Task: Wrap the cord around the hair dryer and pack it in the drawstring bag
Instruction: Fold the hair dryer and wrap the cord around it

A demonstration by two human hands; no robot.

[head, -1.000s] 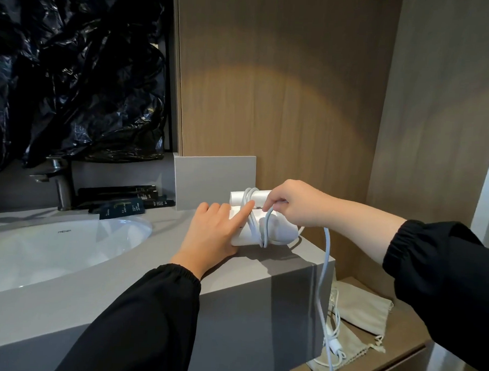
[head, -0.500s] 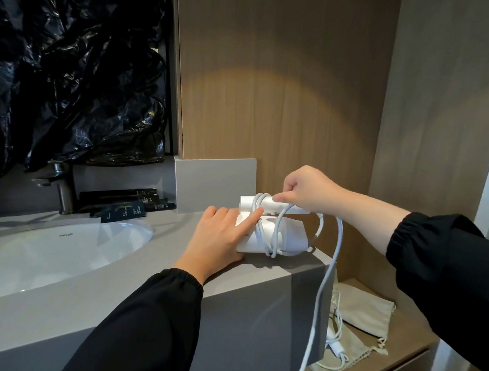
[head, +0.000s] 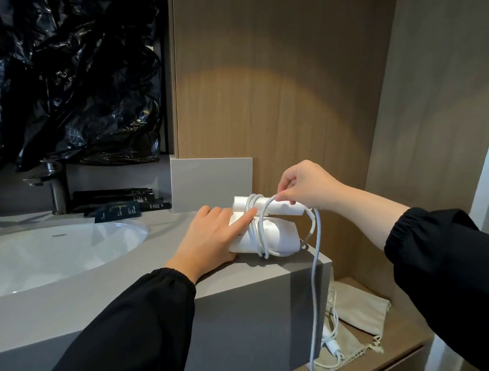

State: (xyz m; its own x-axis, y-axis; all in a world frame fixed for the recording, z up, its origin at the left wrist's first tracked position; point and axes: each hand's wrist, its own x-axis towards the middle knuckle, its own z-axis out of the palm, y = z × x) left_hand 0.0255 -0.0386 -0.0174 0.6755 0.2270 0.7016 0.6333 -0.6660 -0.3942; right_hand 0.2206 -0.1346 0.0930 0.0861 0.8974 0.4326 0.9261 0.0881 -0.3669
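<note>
the folded white hair dryer (head: 263, 231) lay lengthwise left to right at the worktop's (head: 139, 267) right end. the left hand (head: 211, 238) pressed flat and open on its left side, while the right hand (head: 302, 185), just above it, pinched the cord (head: 314, 272), which hung right toward the drawstring bag (head: 361, 311) below.

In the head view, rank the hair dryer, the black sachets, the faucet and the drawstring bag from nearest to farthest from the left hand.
From the left hand:
1. hair dryer, touching its fingertips, to the right.
2. black sachets, behind it to the left.
3. faucet, farther left by the sink.
4. drawstring bag, down on the low shelf, right.
</note>
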